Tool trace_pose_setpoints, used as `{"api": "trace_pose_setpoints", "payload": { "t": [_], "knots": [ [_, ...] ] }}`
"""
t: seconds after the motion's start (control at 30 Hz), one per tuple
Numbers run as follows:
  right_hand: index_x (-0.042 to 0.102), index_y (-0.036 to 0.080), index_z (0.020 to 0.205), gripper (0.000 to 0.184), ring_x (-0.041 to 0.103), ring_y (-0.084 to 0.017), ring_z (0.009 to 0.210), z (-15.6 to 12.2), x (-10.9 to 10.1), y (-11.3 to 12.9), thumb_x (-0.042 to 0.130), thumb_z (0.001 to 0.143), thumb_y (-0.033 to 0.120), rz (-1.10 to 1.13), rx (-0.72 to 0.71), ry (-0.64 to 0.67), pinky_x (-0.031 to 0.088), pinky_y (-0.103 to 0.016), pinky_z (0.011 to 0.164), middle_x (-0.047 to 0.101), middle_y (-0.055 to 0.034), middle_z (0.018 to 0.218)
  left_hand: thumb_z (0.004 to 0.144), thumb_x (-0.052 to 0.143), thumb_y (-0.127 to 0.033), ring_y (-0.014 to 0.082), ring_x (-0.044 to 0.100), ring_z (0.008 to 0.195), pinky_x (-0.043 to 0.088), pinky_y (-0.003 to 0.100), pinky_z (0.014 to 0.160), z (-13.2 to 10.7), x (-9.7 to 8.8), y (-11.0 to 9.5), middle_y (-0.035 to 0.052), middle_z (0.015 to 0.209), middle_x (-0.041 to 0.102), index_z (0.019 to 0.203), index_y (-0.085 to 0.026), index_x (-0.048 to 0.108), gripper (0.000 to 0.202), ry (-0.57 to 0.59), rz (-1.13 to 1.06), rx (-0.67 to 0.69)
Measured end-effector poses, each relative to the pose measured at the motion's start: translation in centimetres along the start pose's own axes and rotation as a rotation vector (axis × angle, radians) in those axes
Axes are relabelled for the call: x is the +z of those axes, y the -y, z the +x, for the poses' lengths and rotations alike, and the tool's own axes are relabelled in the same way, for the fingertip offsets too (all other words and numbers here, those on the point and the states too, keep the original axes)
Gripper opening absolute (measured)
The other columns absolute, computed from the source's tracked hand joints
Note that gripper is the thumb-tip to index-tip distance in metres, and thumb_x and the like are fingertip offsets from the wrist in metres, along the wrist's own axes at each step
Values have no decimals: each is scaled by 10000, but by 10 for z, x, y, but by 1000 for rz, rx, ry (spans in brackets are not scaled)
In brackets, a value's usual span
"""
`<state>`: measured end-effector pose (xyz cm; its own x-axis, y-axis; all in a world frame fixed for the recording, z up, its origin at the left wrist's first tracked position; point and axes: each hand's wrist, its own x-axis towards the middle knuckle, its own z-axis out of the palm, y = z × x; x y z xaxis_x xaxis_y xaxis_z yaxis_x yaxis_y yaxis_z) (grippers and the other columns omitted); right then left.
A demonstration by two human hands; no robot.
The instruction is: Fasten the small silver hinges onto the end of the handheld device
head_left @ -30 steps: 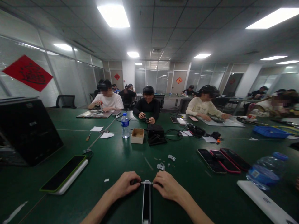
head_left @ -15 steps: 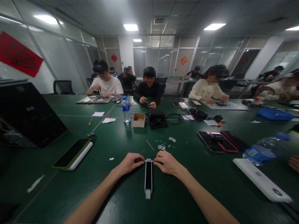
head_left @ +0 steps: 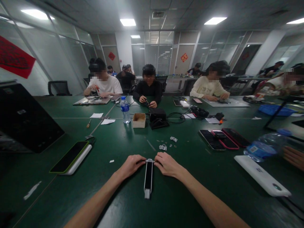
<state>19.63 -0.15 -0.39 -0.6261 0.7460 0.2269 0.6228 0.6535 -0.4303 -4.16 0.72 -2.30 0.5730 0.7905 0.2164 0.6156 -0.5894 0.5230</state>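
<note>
A long, narrow white-and-black device (head_left: 148,177) lies on the green table in front of me, a pale block at its near end. My left hand (head_left: 131,165) is closed, thumb and fingertips pinching at the left side of the far end. From the right, my right hand (head_left: 167,164) pinches the same end, its fingers curled. Small parts under the fingertips are too fine to make out. Just beyond the hands lie two small metal brackets (head_left: 162,147) and several tiny loose pieces.
On the left are a green-edged phone (head_left: 68,158) and a computer case (head_left: 28,117). Ahead stand a water bottle (head_left: 125,110) and small box (head_left: 139,120). Phones (head_left: 212,140), another bottle (head_left: 261,148) and a white power bank (head_left: 262,175) lie right, near another person's hand (head_left: 294,156).
The view has shifted slightly, so the table things sit a little further left and higher. Both hands keep their pinch at the device's far end. A dark-edged object now shows at the right.
</note>
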Motion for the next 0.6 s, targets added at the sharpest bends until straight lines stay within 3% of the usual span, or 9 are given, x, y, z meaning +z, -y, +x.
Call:
{"api": "trace_pose_setpoints", "payload": {
  "t": [0.27,0.6],
  "knots": [
    [612,145,931,154,524,-159,774,3,-3,1,485,908,230,-136,-18,52,421,-290,700,576,-65,894,929,501,-214,175,649,826,483,262,761,0,3,3,33,952,707,1038,-194,649,185,5,112,41],
    [640,166,914,135,547,-162,810,1,-3,-12,542,881,253,-141,-47,-32,446,-293,727,599,-56,882,943,473,-271,172,643,819,479,273,748,2,9,-3,32,945,696,1014,-206,634,188,-60,124,67]
  ]
}}
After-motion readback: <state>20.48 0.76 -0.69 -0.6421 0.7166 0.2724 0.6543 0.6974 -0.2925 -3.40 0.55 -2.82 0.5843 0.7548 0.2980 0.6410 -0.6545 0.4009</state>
